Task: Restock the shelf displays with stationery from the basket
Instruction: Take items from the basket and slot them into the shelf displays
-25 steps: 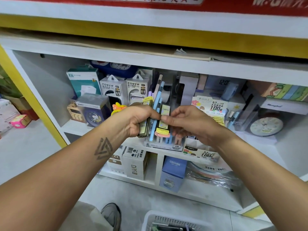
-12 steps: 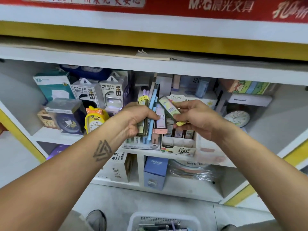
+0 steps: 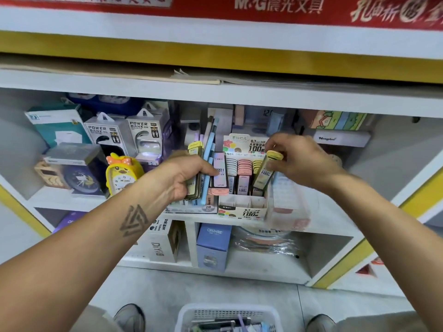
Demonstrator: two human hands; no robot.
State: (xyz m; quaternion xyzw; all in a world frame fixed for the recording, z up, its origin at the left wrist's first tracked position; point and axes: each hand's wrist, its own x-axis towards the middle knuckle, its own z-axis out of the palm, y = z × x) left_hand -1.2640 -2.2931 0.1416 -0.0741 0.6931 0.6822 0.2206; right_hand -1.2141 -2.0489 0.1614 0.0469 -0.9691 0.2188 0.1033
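My left hand [image 3: 187, 174] grips a bundle of stationery [image 3: 208, 164]: several pencil-lead cases, one with a pink cap, and blue pens sticking up. My right hand [image 3: 297, 159] pinches a yellow-capped lead case [image 3: 265, 172] by its top, with the lower end down in the right side of the lead display box [image 3: 242, 208] on the middle shelf. Rows of pink, white and yellow cases fill that box. The white basket [image 3: 229, 316] stands on the floor below, between my shoes, with more stationery in it.
Power bank boxes [image 3: 124, 136], a yellow duck clock [image 3: 121, 173] and a dark clock box sit left on the shelf. A 2B pencil box [image 3: 191, 208] lies left of the display. Lower cubbies hold a DIY box and a blue box [image 3: 213, 245]. A shelf board overhangs above.
My right hand pulled a yellow-capped case out of the left hand's bundle and carried it right and down into the display box. The view shifted right along the shelf.
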